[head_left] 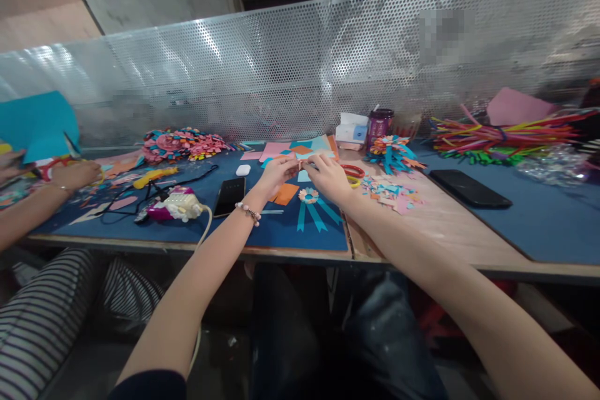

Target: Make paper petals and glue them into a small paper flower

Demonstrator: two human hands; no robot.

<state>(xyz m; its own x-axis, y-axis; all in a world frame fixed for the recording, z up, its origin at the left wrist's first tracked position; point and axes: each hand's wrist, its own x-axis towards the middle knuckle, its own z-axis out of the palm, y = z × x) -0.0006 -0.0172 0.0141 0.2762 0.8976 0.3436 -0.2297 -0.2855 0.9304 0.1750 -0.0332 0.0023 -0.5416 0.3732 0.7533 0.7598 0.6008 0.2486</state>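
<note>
My left hand (280, 174) and my right hand (330, 176) meet over the blue mat (281, 234), fingertips pinched together. Between them is a small pale pink strip (300, 164), apparently paper, mostly hidden by the fingers. Just below my hands lies a paper rosette (308, 195) with blue ribbon tails (315, 217). Orange paper pieces (284, 194) lie beside the rosette, under my left hand. Behind my hands, pink paper sheets (276, 150) and other coloured sheets are spread. Red-and-yellow-handled scissors (352, 174) rest by my right wrist.
A phone (229, 196), a white earbud case (243, 170) and a power strip (180, 205) with a cable lie left. Further left, a co-worker's hand (77, 176) holds scissors at blue paper (40, 125). Paper scraps (389, 190) and a dark phone (470, 188) lie right.
</note>
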